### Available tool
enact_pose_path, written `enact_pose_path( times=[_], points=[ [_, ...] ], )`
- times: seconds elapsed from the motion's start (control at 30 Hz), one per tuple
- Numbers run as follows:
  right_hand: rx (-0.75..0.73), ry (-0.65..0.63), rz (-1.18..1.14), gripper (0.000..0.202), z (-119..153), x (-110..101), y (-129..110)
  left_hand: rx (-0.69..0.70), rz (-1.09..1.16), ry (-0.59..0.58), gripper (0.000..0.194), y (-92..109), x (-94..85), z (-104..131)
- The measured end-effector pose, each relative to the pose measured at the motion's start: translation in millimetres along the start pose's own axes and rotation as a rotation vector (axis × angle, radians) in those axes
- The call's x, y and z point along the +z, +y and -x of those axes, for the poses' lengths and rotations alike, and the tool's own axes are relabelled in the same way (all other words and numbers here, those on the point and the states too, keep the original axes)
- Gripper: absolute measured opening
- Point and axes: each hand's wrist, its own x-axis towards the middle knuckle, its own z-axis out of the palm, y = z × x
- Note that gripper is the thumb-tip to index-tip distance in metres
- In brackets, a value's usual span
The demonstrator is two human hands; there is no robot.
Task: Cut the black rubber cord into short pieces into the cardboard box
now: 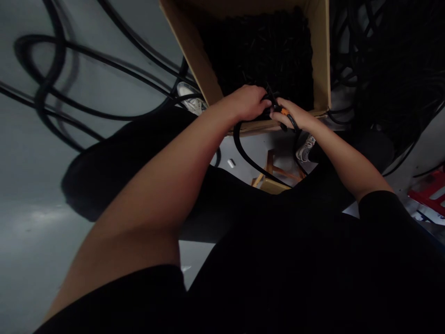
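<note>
Over the near edge of a cardboard box [321, 60], my two hands are close together. My left hand [253, 102] is closed on a black cable [245, 150] that curves down from it. My right hand [289, 112] is wrapped round a dark tool with an orange part [284, 112]; the tool's full shape is hard to make out. Its dark front end points toward my left fingertips. Many small black pieces [264, 46] fill the box behind my hands.
Thick black cables [114, 65] loop across the grey floor at the left. A dark heap of cables [392, 79] lies at the right. Below my hands are a wooden stool [274, 186] and a small white object [231, 163]. Something red [429, 192] stands at the right edge.
</note>
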Motion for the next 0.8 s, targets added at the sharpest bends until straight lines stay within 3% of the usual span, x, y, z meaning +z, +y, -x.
enact_pose_path(
  times=[0.13, 0.33, 0.47, 0.6, 0.8],
  points=[
    [0.067, 0.020, -0.118, 0.036, 4.4, 0.6, -13.6, -0.074, -0.009, -0.003, 0.057, 3.9, -5.8, 2.6],
    [0.234, 0.142, -0.233, 0.042, 6.9, -4.4, -37.8, -0.146, 0.003, 0.020, 0.073, 11.1, -17.0, 18.6],
    [0.312, 0.222, -0.279, 0.046, 8.7, -7.7, -49.2, -0.182, 0.047, 0.073, 0.073, 13.7, -21.4, 25.7],
    [0.319, 0.231, -0.292, 0.049, 9.0, -9.1, -50.9, -0.215, 0.120, 0.115, 0.077, 16.4, -21.8, 27.3],
    [0.301, 0.193, -0.293, 0.055, 5.9, -8.7, -38.1, -0.257, 0.091, 0.057, 0.081, 18.8, -20.3, 25.7]
  ],
)
